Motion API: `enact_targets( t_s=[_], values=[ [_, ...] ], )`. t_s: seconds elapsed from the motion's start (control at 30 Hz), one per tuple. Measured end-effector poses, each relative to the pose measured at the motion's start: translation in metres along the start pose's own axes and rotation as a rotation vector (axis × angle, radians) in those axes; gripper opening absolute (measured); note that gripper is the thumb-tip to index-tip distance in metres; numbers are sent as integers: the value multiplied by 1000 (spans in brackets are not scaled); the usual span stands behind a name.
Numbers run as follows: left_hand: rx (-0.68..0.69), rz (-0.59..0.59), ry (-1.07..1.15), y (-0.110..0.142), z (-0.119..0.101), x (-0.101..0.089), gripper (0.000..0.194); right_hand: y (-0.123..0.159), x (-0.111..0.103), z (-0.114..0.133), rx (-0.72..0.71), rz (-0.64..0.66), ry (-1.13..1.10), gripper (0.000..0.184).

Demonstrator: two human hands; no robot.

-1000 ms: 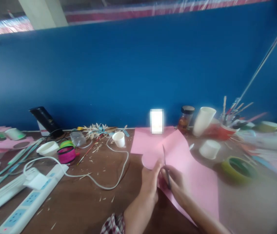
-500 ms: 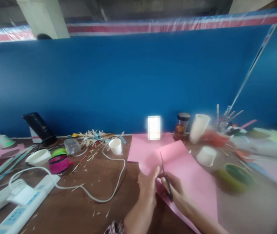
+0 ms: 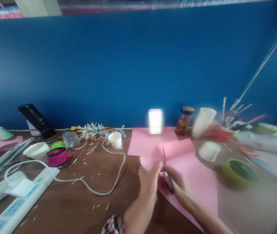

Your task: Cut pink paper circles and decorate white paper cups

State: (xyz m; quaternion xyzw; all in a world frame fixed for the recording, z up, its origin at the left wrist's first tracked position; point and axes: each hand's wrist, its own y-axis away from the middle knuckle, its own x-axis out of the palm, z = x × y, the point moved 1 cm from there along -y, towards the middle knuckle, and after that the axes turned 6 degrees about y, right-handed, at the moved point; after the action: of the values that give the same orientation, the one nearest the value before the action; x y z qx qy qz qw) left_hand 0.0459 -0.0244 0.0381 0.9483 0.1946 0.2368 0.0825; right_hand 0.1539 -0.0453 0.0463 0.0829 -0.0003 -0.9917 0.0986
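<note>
pink paper [image 3: 188, 159] in pinched left grip [image 3: 149, 183], under right grip [image 3: 180, 186] curled around scissors [image 3: 170, 182]

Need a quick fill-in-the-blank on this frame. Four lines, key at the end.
1. The right hand holds a pair of ____.
2. The left hand holds a sheet of paper coloured ____.
3. In the picture, the dark-lidded jar stands to the ____ of the tall white container.
4. The partition behind the table is coloured ____.

Missing words: scissors; pink; left; blue.
</note>
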Motion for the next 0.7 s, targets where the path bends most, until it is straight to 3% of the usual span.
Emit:
enact_targets(
  t_s=[0.2, 0.7],
  values=[
    [-17, -9, 28, 4, -4, 4, 55, 0, -5, -8, -38, 13, 33, 34],
    [-62, -5, 29, 6, -8, 7, 52, -2, -8, -14, -1, 8, 47, 36]
  ],
)
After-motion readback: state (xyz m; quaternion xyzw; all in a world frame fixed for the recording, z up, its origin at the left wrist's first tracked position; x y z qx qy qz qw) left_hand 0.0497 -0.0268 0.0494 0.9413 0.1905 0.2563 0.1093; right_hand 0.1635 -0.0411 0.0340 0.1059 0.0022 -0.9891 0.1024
